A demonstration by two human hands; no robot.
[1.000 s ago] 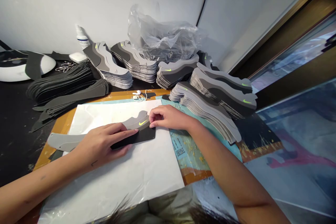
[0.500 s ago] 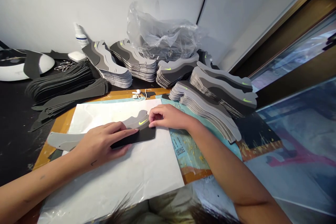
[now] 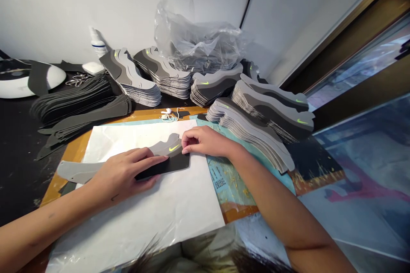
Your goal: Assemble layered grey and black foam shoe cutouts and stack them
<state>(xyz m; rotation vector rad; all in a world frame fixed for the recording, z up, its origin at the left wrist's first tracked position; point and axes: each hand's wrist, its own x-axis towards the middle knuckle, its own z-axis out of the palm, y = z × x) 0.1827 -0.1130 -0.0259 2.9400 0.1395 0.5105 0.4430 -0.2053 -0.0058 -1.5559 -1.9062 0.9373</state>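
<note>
A grey and black shoe upper panel (image 3: 177, 158) with a yellow-green swoosh lies on a white paper sheet (image 3: 179, 204). Across its middle rests my left hand (image 3: 130, 168), fingers stretched out and thumb apart along the near edge. The panel's light grey tail (image 3: 80, 171) sticks out to the left of that hand. At the panel's right end, my right hand (image 3: 201, 140) has its fingers curled, thumb and fingertips pinched together at the edge. What lies between those fingertips is mostly hidden.
Stacks of similar panels (image 3: 250, 132) stand behind and to the right. Dark strips (image 3: 77, 98) are piled at the left. Behind are a plastic bag (image 3: 198, 42), a white bottle (image 3: 98, 43) and scissors (image 3: 78, 79). White earphones (image 3: 168, 113) lie beyond the paper.
</note>
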